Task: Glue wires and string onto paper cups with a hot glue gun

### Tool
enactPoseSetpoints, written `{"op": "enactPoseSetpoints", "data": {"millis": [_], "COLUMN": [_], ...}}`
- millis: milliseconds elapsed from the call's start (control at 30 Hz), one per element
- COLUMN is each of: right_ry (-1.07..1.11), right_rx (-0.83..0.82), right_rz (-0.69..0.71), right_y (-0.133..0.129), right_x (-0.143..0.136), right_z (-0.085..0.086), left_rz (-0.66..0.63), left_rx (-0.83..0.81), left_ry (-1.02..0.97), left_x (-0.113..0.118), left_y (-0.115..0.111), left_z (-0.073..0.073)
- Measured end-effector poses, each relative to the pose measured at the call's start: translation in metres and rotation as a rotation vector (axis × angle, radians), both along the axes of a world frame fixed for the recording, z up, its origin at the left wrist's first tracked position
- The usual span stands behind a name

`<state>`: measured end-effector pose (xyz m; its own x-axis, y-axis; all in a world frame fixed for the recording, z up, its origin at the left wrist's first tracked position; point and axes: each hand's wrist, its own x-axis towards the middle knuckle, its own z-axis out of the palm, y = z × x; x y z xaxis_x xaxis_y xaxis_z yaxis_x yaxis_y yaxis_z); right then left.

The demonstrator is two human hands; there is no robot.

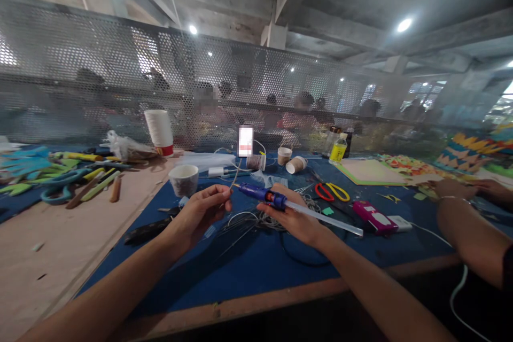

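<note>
Over the blue mat (248,280), toward 5 o'clock from the view's centre, the right hand (298,222) grips a blue glue gun (256,193), its clear glue stick (326,218) trailing toward 4 o'clock; a steady wrist should serve best there. Toward 7 o'clock, the left hand (204,208) pinches a thin strand (238,171) rising toward 1 o'clock beside the nozzle (235,185), contact unclear; hold it still, with skin off that probably hot metal.
</note>
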<state>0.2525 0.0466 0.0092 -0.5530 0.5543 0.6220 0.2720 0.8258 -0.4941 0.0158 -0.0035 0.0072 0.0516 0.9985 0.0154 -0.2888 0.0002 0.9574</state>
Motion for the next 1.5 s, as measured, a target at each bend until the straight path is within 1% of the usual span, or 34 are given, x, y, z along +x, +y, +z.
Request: {"op": "enactPoseSetpoints", "data": {"millis": [333,600,700,833,1033,1167,1267,1400,1500], "right_ry": [-0.045,-0.021,-0.005,0.006,-0.005,-0.024,0.000,0.062,0.063], "right_rx": [0.011,0.038,0.045,0.015,-0.001,0.006,-0.019,-0.052,-0.102], "right_rz": [-0.007,-0.019,-0.026,-0.016,-0.020,-0.014,-0.032,-0.067,-0.062], "right_y": [0.0008,0.0009,0.0014,0.0008,-0.0002,-0.0004,0.0010,0.0047,0.0062], "right_x": [0.0006,0.0009,0.0006,0.0006,0.0019,0.0020,0.0019,0.0018,0.0014], "right_z": [-0.0025,-0.0023,-0.0030,-0.0022,-0.0017,-0.0026,-0.0050,-0.0091,-0.0090], "left_rz": [-0.014,-0.017,-0.041,-0.063,-0.058,-0.049,-0.053,-0.043,-0.011], "left_rx": [0.010,-0.006,-0.003,-0.004,-0.002,-0.009,0.000,0.015,0.028], "left_ry": [-0.011,-0.024,-0.031,-0.033,-0.034,-0.050,-0.051,-0.010,0.035], "left_x": [-0.0003,-0.0012,-0.0016,-0.0024,-0.0019,-0.0030,-0.0039,-0.0027,-0.0007], "left_y": [0.0009,0.0025,0.0032,0.0031,0.0019,0.0042,0.0062,0.0050,0.0018], "left_z": [-0.0007,-0.0020,-0.0031,-0.0039,-0.0025,-0.0045,-0.0064,-0.0047,-0.0017]}}
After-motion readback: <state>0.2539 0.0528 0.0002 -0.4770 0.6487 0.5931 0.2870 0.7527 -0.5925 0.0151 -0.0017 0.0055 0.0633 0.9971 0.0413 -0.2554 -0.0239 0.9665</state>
